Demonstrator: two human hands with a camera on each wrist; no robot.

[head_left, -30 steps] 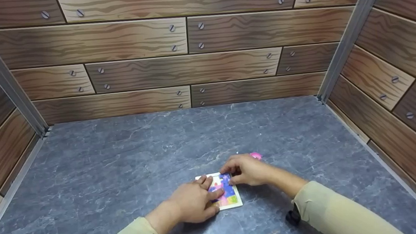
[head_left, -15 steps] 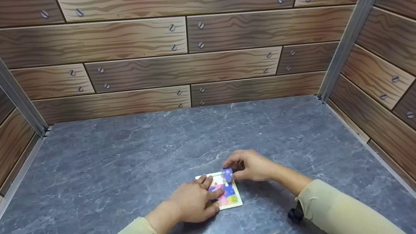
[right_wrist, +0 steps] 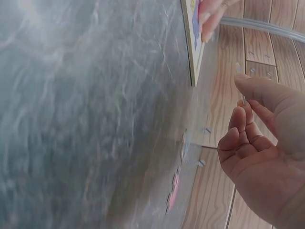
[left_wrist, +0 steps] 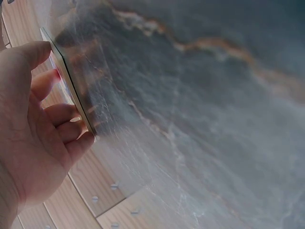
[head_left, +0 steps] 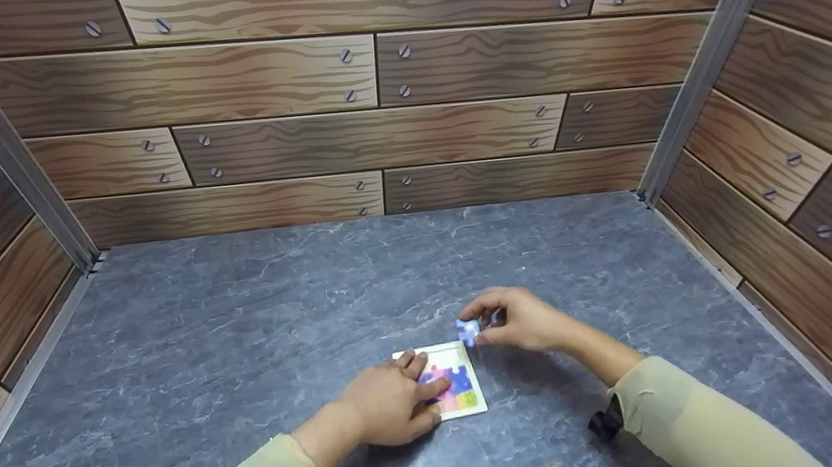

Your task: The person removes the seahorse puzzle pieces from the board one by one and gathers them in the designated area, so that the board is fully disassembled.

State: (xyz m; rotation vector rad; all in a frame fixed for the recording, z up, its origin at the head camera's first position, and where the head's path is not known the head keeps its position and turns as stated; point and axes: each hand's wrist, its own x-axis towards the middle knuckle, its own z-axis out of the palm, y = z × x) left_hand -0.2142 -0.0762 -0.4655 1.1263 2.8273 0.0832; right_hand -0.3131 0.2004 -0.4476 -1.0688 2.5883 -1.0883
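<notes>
A small jigsaw puzzle board (head_left: 478,390) with a pale frame lies on the table, its lower part filled with blue, pink and yellow-green pieces. Across its left side rests my left hand (head_left: 386,405), fingers spread and fingertips touching the board. The left wrist view shows the thumb and fingertips along the board's edge. My right hand (head_left: 529,321) pinches a blue puzzle piece (head_left: 467,332) between thumb and fingers, held up just past the board's upper right corner. From the right wrist, that piece is nearly edge-on and mostly hidden by the fingers.
Loose puzzle pieces, one of them pink (right_wrist: 173,193), lie on the table below the right hand; in the head view that hand covers them. Wood-patterned walls (head_left: 378,139) with metal corner posts enclose the grey marbled table (head_left: 278,298).
My right hand has lifted the blue piece from the board's upper right and carried it up and to the right, exposing the white base there. The left hand stays on the board.
</notes>
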